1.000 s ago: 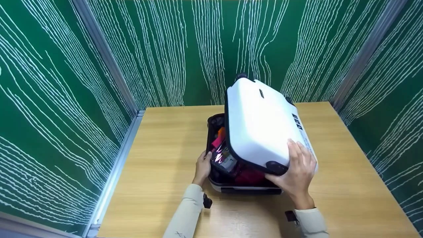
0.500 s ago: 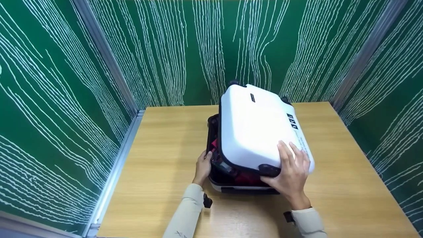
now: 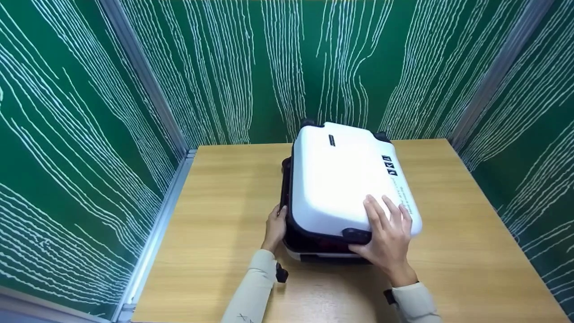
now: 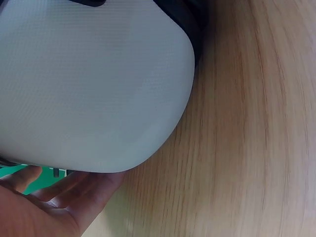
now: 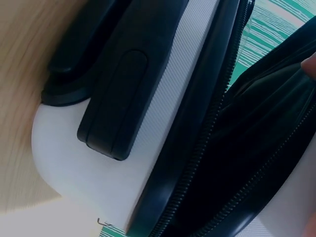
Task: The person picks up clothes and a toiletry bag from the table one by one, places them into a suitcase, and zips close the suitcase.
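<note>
A white suitcase with black trim lies on the table, its lid (image 3: 341, 179) tilted partway over the lower half (image 3: 293, 255). My right hand (image 3: 388, 235) grips the lid's near right corner, fingers spread on top and thumb under the edge. At the left side, my left hand (image 3: 274, 229) holds the lower half's rim, thumb above and fingers against the outer wall. The left wrist view has the white shell (image 4: 94, 89) over those fingers. Between the halves, the right wrist view shows a dark gap edged by a zipper (image 5: 212, 123). The contents are mostly hidden.
The wooden table (image 3: 224, 193) extends on both sides of the suitcase. Green panels (image 3: 278, 67) with white wavy lines stand behind and at the sides, joined by grey metal posts (image 3: 148, 76). A black carry handle (image 5: 118, 98) sits on the suitcase's near side.
My right hand has lowered the lid and moved it left, so the gap has narrowed and the colourful contents are covered. The left hand has stayed at the rim.
</note>
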The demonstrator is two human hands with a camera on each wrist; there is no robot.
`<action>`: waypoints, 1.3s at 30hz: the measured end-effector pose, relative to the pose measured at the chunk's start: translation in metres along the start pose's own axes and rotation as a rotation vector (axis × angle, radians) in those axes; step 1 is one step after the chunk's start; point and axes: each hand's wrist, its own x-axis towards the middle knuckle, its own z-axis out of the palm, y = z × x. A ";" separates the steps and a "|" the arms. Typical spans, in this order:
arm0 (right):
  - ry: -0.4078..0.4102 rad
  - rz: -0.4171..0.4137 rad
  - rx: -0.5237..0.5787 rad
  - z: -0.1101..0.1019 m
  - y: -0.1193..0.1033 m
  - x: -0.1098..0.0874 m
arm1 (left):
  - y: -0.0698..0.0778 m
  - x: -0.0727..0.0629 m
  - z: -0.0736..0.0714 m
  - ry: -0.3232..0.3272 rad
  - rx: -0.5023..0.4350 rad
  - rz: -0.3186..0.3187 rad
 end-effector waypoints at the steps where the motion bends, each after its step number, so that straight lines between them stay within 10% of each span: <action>1: -0.009 -0.003 -0.002 0.000 0.000 -0.001 | 0.000 0.000 0.000 0.000 -0.003 0.000; 39: -0.250 -0.148 -0.104 0.012 -0.011 -0.018 | 0.000 -0.002 -0.003 -0.029 -0.071 0.048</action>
